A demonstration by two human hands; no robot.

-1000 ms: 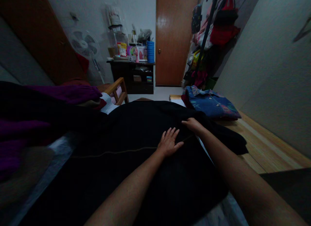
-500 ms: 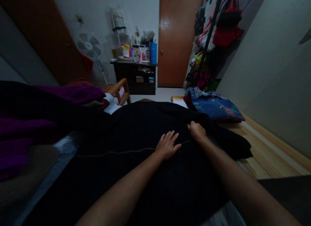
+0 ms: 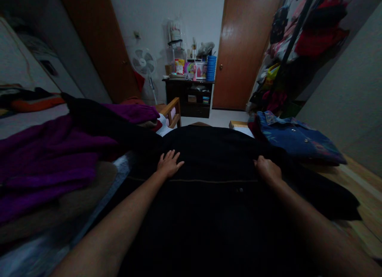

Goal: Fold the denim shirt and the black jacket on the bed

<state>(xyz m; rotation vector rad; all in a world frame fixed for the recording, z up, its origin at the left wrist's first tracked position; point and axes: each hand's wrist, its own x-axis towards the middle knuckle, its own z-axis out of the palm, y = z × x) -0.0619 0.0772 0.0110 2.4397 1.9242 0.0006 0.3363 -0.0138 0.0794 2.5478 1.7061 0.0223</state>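
A black long-sleeved garment (image 3: 209, 153) lies spread out in front of me, its sleeves reaching to both sides. A thin light line runs across its middle. My left hand (image 3: 169, 164) rests on the cloth left of centre with its fingers spread. On the right part, near the base of the sleeve, my right hand (image 3: 267, 168) is closed, and its fingers pinch the black cloth. Two small shiny dots show on the garment below that hand. Darkness hides most of the fabric's folds.
Purple clothing (image 3: 53, 150) is heaped at the left, beside a brown cloth (image 3: 92, 189). A folded denim jacket (image 3: 295, 134) lies on the wooden surface at the right. Farther back stand a wooden chair (image 3: 176, 110), a white fan (image 3: 145, 62) and a dark cabinet (image 3: 179, 96).
My left hand has slid left across the garment, away from my right hand, which keeps its pinch. The view has turned to the left, showing more of the purple clothing.
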